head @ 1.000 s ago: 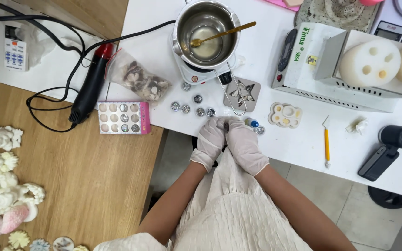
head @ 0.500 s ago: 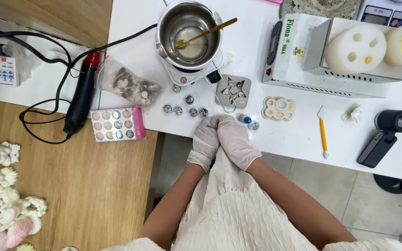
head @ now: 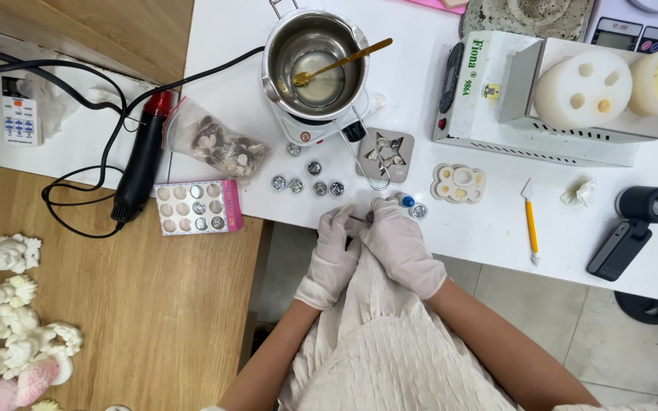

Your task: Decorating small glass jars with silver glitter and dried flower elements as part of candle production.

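Observation:
Both of my hands wear white gloves and meet at the front edge of the white table (head: 496, 236). My left hand (head: 334, 255) and my right hand (head: 399, 245) pinch a small thin metal item (head: 359, 219) between their fingertips. Just beyond my right fingers lie small round pots, one blue (head: 407, 202) and one glittery (head: 419, 211). A row of small glitter pots (head: 306, 185) sits a little farther back. A grey star-shaped mould (head: 386, 154) lies behind them.
A steel melting pot (head: 315, 61) with a gold spoon stands on a small hotplate. A black and red heat gun (head: 142, 160), a pink tray of pots (head: 196, 207), a plastic bag (head: 211, 143), a white mould (head: 458, 183), a yellow-handled tool (head: 530, 223) and white figurines (head: 9, 320) lie around.
My gloved hands stay together at the table edge and now work a small metal item between the fingertips. The view has shifted slightly.

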